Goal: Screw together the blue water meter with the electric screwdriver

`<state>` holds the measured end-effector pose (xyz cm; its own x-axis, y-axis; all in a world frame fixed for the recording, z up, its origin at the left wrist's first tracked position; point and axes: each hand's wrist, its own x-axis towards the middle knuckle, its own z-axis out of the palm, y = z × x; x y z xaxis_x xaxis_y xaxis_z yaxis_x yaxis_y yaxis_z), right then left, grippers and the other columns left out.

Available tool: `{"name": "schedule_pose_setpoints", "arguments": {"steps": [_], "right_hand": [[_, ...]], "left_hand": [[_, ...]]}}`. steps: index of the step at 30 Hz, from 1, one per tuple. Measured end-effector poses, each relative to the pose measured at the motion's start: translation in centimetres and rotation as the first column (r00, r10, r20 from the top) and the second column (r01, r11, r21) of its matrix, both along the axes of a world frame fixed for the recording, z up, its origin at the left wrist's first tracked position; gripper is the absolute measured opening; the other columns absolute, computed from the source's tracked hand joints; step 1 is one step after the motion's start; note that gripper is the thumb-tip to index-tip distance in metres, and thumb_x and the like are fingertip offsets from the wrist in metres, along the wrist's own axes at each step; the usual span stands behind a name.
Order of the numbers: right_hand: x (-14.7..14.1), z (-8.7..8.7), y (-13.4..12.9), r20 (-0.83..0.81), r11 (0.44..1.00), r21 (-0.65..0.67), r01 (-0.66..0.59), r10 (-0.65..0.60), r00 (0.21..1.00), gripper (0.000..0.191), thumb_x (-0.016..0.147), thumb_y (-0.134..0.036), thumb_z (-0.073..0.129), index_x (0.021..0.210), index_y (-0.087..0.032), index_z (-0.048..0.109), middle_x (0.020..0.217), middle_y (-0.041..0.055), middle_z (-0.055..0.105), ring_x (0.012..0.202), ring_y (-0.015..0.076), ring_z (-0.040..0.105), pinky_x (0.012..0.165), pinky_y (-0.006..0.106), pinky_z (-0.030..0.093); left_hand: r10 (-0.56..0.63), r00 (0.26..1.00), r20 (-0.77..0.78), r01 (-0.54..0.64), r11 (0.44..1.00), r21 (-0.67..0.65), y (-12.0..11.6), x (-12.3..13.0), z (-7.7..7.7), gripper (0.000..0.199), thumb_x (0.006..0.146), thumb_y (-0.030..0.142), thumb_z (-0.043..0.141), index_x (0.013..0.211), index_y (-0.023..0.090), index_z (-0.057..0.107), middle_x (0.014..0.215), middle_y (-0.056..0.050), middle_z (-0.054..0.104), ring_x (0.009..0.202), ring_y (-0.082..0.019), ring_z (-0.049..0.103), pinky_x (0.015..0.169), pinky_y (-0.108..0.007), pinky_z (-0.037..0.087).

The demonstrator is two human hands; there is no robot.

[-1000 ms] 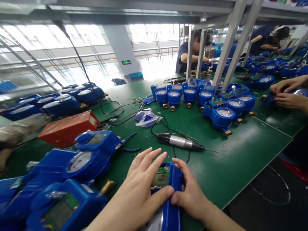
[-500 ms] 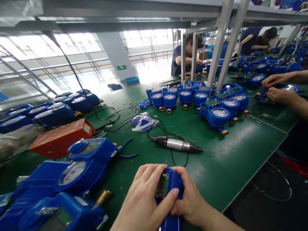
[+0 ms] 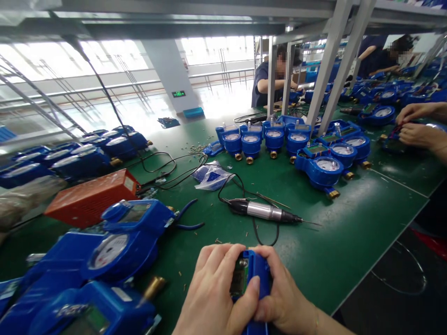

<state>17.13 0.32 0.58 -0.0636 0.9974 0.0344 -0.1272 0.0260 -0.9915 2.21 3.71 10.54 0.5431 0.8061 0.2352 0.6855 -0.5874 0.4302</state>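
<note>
Between my hands, low in the middle of the view, is a blue housing [image 3: 257,270] with a small display and green circuit board showing on its left side. My left hand [image 3: 214,288] wraps over its left side, the thumb pressed across its front. Around the right side curl the fingers of my right hand [image 3: 284,293], its thumb close to the left one. The undersides of the housing and some fingertips are hidden. Beyond my hands an electric screwdriver [image 3: 263,211] lies on the green table [image 3: 366,218], its cable looped near it.
Blue meters [image 3: 108,251] crowd the left, beside an orange box [image 3: 92,197] and pliers [image 3: 188,218]. More meters [image 3: 324,170] stand ahead near shelf posts [image 3: 326,65]. A plastic bag [image 3: 211,176] and loose screws lie midway. Another person's hands [image 3: 417,123] work at the right.
The view has shifted slightly, so most things appear a little farther right. Both my hands keep their hold on the blue housing.
</note>
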Motion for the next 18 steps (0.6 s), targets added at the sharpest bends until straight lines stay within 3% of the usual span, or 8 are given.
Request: {"name": "schedule_pose_setpoints", "arguments": {"steps": [9, 13, 16, 18], "right_hand": [[-0.1, 0.2, 0.1, -0.072, 1.000, 0.011, 0.012, -0.012, 0.997, 0.087, 0.047, -0.076, 0.072, 0.115, -0.025, 0.048, 0.104, 0.0029, 0.058, 0.092, 0.0230, 0.055, 0.083, 0.035, 0.045], [-0.5, -0.1, 0.3, -0.082, 0.997, 0.051, 0.058, -0.054, 0.995, 0.088, 0.047, -0.074, 0.073, 0.116, -0.025, 0.049, 0.108, 0.0054, 0.059, 0.097, 0.0254, 0.056, 0.087, 0.037, 0.045], [-1.0, -0.4, 0.6, -0.195, 0.997, 0.071, 0.035, -0.021, 0.981, 0.090, 0.046, -0.074, 0.074, 0.116, -0.025, 0.047, 0.106, 0.0065, 0.061, 0.096, 0.0264, 0.058, 0.085, 0.039, 0.048], [-1.2, -0.6, 0.9, -0.265, 0.997, 0.081, 0.011, 0.011, 0.964, 0.091, 0.044, -0.075, 0.074, 0.116, -0.026, 0.046, 0.104, 0.0065, 0.062, 0.094, 0.0270, 0.061, 0.081, 0.040, 0.050]], "left_hand": [[0.058, 0.998, 0.010, -0.057, 0.993, -0.104, 0.2, 0.7, 0.2, 0.026, 0.087, 0.035, 0.054, 0.110, 0.024, 0.055, 0.107, -0.006, 0.057, 0.102, -0.029, 0.050, 0.087, -0.044, 0.046], [0.048, 0.999, -0.011, -0.048, 0.997, -0.067, 0.8, 0.0, -0.4, 0.036, 0.086, 0.044, 0.055, 0.118, 0.028, 0.054, 0.116, -0.007, 0.057, 0.116, -0.035, 0.044, 0.095, -0.055, 0.042], [0.117, 0.988, 0.100, -0.118, 0.993, 0.003, 1.3, -1.7, -1.4, 0.042, 0.088, 0.047, 0.052, 0.128, 0.036, 0.045, 0.130, -0.003, 0.049, 0.126, -0.036, 0.034, 0.103, -0.065, 0.030], [0.243, 0.939, 0.242, -0.236, 0.970, -0.059, 1.3, -3.2, -2.6, 0.048, 0.088, 0.050, 0.049, 0.132, 0.036, 0.038, 0.139, -0.005, 0.038, 0.130, -0.037, 0.031, 0.105, -0.068, 0.025]]}}
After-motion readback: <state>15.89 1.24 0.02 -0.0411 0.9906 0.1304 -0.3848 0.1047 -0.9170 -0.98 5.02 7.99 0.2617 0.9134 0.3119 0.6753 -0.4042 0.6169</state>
